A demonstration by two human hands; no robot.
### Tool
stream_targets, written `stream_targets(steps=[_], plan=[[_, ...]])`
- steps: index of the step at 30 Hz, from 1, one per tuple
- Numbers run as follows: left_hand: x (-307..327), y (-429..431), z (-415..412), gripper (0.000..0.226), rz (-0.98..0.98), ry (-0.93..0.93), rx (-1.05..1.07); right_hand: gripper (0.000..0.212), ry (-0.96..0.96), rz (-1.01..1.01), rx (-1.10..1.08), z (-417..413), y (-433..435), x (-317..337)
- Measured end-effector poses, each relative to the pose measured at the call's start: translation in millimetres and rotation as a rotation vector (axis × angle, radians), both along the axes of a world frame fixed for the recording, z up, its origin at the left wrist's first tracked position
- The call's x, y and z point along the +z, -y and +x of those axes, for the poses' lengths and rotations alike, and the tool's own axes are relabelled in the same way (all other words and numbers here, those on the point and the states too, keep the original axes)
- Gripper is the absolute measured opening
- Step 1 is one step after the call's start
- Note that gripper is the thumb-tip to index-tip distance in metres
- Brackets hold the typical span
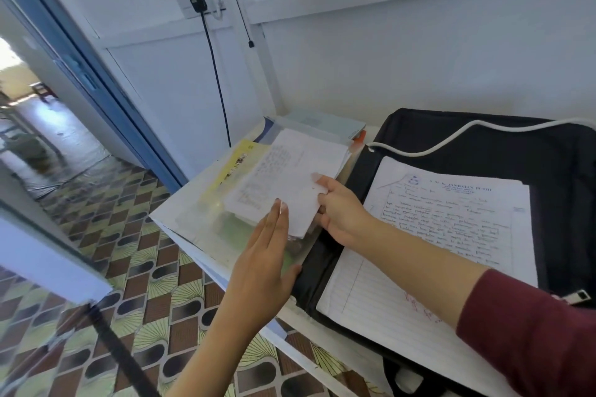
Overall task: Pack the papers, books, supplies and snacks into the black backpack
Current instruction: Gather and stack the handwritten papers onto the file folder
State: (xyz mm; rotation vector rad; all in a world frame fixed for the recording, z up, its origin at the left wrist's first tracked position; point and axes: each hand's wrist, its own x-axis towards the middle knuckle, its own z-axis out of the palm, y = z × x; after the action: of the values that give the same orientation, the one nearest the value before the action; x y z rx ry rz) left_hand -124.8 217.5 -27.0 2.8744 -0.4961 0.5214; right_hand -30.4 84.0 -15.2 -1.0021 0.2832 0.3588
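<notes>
Because the black backpack [554, 171] lies flat on the table [180, 219], its broad face serves as a staging surface in the head view: handwritten lined sheets [451, 235] rest on top of it, not yet inside. A white cable [451, 135] trails across its far part.

Just left of the backpack, the right hand [338, 213] pinches a stack of loose papers [283, 184], thumb on top and fingers beneath, lifting the stack's near corner. The left hand [261, 267] is flat, its straight fingertips touching the stack's near edge, probably to square the sheets so they travel as one bundle.

Under the stack, also left of the backpack, lie a yellow book [235, 164] and, farther back, blue-grey books [322, 126]. Whether the backpack's zip is open I cannot tell.
</notes>
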Motion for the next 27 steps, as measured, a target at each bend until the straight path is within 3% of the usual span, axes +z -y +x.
stream_targets(steps=[6,11,27], plan=[[-2.9,-4.8,1.3,0.099,-0.036,-0.014,-0.013,0.046,0.134,-0.284,-0.192,-11.8,-0.2,-14.8],[-5.6,-8.6,4.6,0.097,-0.048,-0.006,-0.025,0.045,0.105,-0.158,-0.187,-20.1,4.2,-17.0],[-6.2,-19.1,9.3,0.096,-0.032,0.005,-0.063,0.043,0.074,-0.079,-0.23,-3.8,-18.8,-18.3]])
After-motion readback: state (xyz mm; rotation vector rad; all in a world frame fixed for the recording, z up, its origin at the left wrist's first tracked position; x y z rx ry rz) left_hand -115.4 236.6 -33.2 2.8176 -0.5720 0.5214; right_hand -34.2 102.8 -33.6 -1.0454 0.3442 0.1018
